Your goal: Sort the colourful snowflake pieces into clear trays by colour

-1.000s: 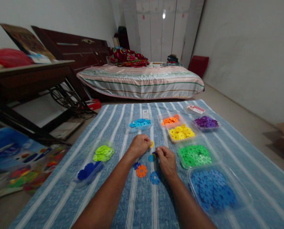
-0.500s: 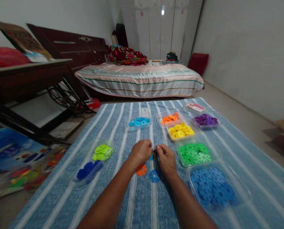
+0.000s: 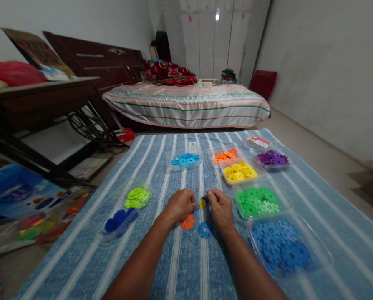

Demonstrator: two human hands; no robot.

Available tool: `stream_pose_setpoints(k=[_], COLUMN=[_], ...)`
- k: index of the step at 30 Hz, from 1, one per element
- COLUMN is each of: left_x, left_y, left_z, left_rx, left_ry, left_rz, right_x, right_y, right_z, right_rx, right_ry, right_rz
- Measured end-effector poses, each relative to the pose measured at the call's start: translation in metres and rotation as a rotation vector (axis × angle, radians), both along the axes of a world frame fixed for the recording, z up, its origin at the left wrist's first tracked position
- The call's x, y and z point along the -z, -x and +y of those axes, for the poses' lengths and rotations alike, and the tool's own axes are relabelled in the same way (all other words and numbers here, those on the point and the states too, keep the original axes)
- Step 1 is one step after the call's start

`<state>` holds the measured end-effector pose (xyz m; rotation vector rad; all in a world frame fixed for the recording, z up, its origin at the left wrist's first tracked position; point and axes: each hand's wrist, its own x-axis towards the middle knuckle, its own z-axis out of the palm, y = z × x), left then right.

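My left hand (image 3: 180, 205) is closed, thumb and fingers pinching a light blue notched disc (image 3: 197, 206). Beside that disc is a yellow notched disc (image 3: 202, 203), apparently joined to it. My right hand (image 3: 221, 209) is closed too, its fingertips on a dark blue notched disc (image 3: 205, 199) that touches the yellow one. On the striped cloth just below my hands lie a flat orange flower-shaped disc (image 3: 187, 222) and a flat blue disc (image 3: 204, 230). Fingers partly hide the held pieces.
Clear tubs hold green discs (image 3: 258, 201), blue discs (image 3: 280, 246), yellow discs (image 3: 240, 171), orange discs (image 3: 225, 156), purple discs (image 3: 272, 158), light blue discs (image 3: 185, 159), lime discs (image 3: 137, 197) and dark blue discs (image 3: 120, 220). A bed (image 3: 186, 106) stands beyond the table.
My left hand has turned and lowered slightly, uncovering more of the yellow and light blue discs. My right hand has barely moved. The whole view has shifted a little.
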<state>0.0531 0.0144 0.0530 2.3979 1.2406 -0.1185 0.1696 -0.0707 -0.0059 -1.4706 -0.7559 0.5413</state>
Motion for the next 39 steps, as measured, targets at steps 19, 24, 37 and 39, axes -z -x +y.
stream_pose_setpoints(k=[19, 24, 37, 39], left_x=[0.01, 0.011, -0.054, -0.045], left_y=[-0.015, -0.003, -0.066, -0.053], left_z=[-0.017, -0.003, 0.008, 0.009], left_rx=[-0.037, -0.114, -0.229, -0.207], left_ry=[-0.071, 0.189, 0.406, 0.35], left_rz=[-0.096, -0.38, -0.889, -0.78], right_x=[0.001, 0.001, -0.001, -0.001], right_y=[0.0, -0.001, -0.001, -0.001], right_z=[-0.001, -0.001, -0.001, -0.002], right_rx=[-0.003, -0.006, 0.003, 0.002], right_ry=[-0.001, -0.008, -0.041, -0.037], right_rz=[0.008, -0.009, 0.025, 0.019])
